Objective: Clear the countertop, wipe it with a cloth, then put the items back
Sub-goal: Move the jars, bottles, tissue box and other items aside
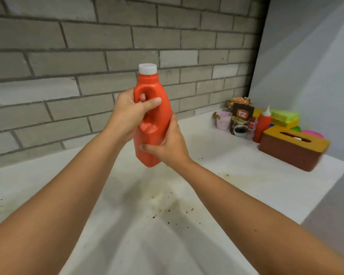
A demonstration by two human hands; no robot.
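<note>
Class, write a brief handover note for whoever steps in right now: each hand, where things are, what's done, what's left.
Left hand grips the red jug by its handle; right hand holds its lower body. Jug is upright, capped, held above the countertop.
Tissue box, squeeze bottle, coffee pouch and pink pot are grouped at the far right corner.
Done: middle cleared.
Left: set jug aside, wipe the stains, return items.

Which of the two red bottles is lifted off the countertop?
The big jug with the white cap, gripped by the left hand and right hand; the small squeeze bottle stands by the tissue box.
</note>
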